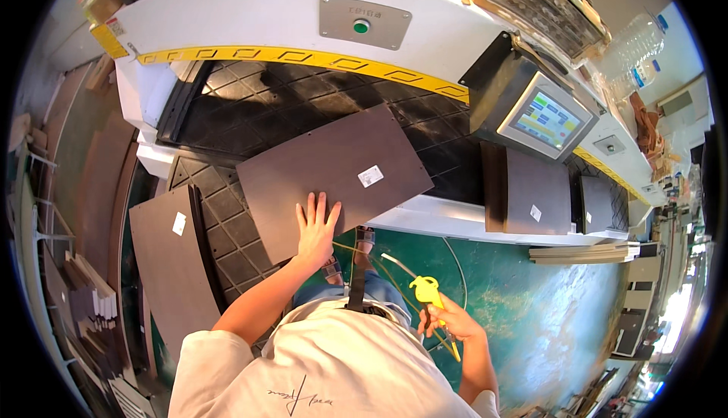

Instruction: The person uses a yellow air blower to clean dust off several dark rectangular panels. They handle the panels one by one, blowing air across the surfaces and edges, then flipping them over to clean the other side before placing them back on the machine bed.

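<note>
A dark brown rectangular panel [326, 168] lies at a slant on the black ribbed bed in front of me. It bears a small white label [370, 176] right of its middle. My left hand [317, 228] rests flat on the panel's near part, fingers spread. Off to the right, over the green floor, my right hand [447, 321] is wrapped round a yellow air blow gun [427, 291]. The gun's thin metal nozzle points up and left toward the panel, apart from it. A thin hose trails from the gun.
A white machine [265, 20] with a yellow strip spans the far side. Its touchscreen [550, 118] juts out at right. More brown panels stand left [167, 259] and right [535, 187]. Green floor [531, 297] stretches along the right, with stacked boards [584, 253] beyond.
</note>
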Motion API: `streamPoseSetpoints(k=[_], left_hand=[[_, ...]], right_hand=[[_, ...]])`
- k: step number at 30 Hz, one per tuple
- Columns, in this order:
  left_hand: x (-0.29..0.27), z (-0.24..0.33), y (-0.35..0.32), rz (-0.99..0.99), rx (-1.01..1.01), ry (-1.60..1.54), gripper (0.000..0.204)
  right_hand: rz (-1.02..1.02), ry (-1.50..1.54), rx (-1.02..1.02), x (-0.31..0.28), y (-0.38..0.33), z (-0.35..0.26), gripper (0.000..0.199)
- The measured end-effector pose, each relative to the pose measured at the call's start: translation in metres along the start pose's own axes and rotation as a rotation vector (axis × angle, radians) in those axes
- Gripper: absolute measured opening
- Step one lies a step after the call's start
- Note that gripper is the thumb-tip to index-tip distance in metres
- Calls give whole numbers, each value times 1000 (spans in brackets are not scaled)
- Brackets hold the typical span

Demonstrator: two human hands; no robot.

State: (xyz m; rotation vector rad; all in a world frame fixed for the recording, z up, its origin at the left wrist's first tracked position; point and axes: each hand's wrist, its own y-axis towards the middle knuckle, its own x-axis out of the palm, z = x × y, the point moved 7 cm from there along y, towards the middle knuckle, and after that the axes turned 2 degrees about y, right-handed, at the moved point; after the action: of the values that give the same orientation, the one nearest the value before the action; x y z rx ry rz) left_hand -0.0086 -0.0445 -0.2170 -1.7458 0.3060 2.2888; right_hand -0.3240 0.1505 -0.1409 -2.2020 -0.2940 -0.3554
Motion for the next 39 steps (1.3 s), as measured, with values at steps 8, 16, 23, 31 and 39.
streamPoseSetpoints(k=[8,16,23,31,39], left_hand=[[-199,-4,-16,22,42,-196,64],[-268,-110,52,-153,-250,-563,36],[-201,-192,80,-287,-263,-509,39],[-103,-265,81,-225,-552,-632,50],[-65,-237,45,179,-494,-888,53]], right_hand=[[-329,34,-131,37,-11,-29,56],[-408,-239,-73,58,19,-48,41],[235,-370,-259,9,39,-73,25],[229,-611,-203,35,59,-89,26],[-248,-1087,-202,144,115,-117,43]])
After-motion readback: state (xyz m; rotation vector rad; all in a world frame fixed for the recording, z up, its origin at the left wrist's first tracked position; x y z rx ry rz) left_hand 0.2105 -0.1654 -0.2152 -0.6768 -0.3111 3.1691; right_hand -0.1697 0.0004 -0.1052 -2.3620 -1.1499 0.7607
